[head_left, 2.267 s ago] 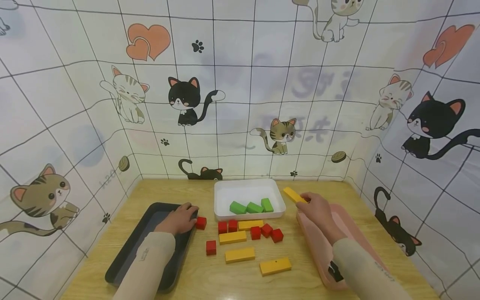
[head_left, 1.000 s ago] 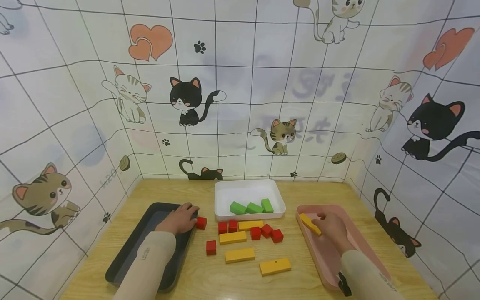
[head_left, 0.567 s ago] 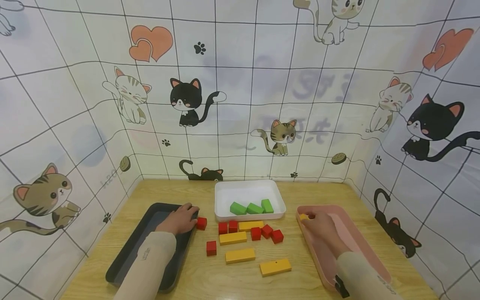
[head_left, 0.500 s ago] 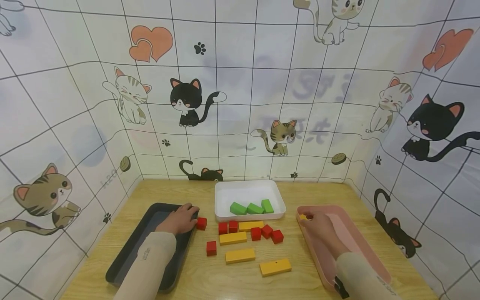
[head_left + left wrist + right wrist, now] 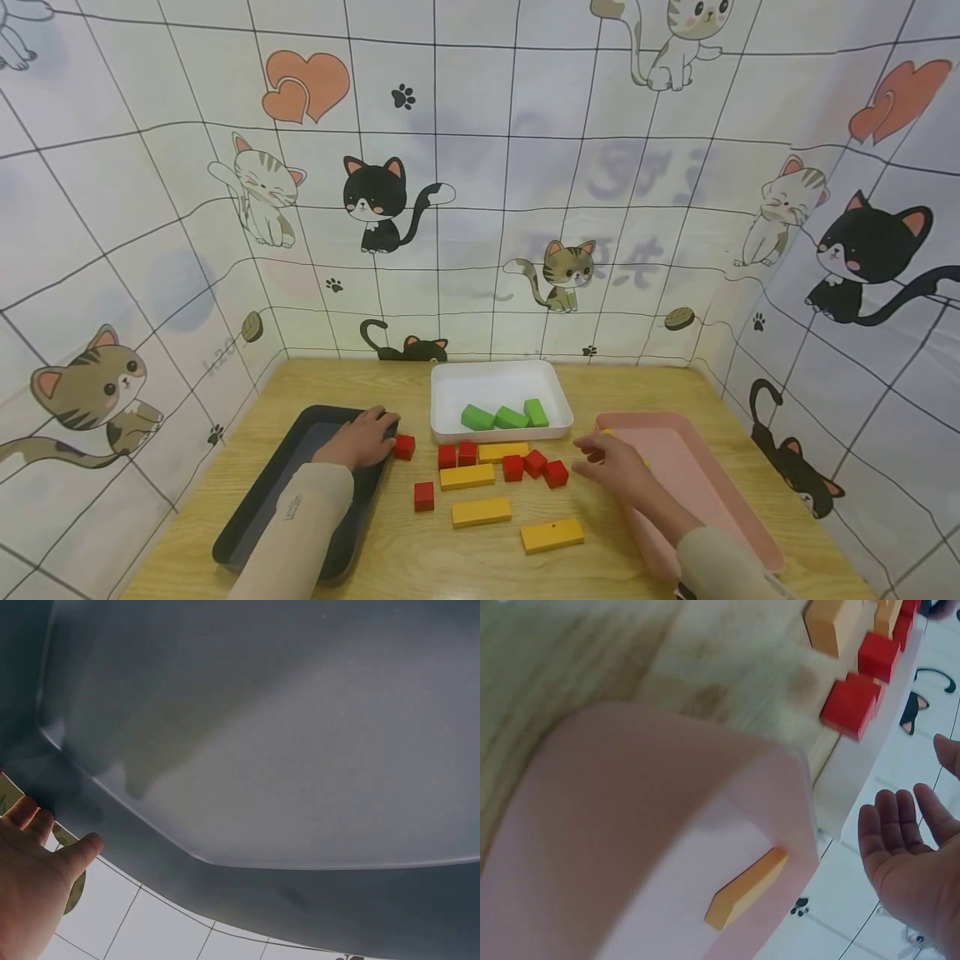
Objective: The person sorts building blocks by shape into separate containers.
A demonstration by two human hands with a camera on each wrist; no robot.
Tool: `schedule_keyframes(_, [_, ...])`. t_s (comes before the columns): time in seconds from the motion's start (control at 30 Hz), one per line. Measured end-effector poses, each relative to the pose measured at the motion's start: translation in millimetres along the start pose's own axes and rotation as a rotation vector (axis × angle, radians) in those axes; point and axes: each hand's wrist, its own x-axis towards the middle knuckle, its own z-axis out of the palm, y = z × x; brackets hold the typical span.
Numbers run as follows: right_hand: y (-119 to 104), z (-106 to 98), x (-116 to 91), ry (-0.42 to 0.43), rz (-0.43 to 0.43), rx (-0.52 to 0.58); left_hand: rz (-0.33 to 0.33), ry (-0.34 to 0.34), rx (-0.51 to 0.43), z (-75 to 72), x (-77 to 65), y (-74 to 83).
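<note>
At the left of the worktop (image 5: 420,562) stands a dark tray (image 5: 288,450). The left hand (image 5: 363,437) lies on its right rim, near the far corner. The grip of this hand is relaxed, with the thumb apart from the fingers. Just beside the tray, close to this hand, is one red cube (image 5: 404,447); a second red cube (image 5: 423,497) is nearer to the person. In the middle, at the back, is a white tray (image 5: 487,383) with three green blocks (image 5: 512,417) in it. In front of it lie five more red cubes (image 5: 513,467) and four yellow blocks (image 5: 481,512), all flat on the worktop. Further right, the right hand (image 5: 618,468) is at the left rim of the pink tray (image 5: 720,483), its fingertips toward the cubes. Its grip is released and holds nothing. Inside the pink tray, near its far left corner, is one yellow bar (image 5: 746,891), partly hidden by this hand in the head view.
</note>
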Motion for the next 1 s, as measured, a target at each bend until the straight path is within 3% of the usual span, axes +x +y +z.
schedule_keyframes(0.47, [-8.5,12.0,-24.6,-0.219,-0.135,0.055,-0.003,-0.006,-0.008,2.2,0.0,-1.3])
schedule_keyframes(0.7, [-8.2,16.7,-30.7,-0.297,-0.038,0.067,0.001,-0.005,-0.011,0.9,-1.0,-0.4])
schedule_keyframes(0.8, [-5.9,18.1,-32.0,-0.320,-0.033,0.052,0.003,-0.004,-0.013,0.3,-1.4,0.0])
schedule_keyframes(1.0, [0.1,21.6,-36.4,-0.329,-0.139,0.007,-0.001,-0.008,-0.018,0.8,-1.1,0.2])
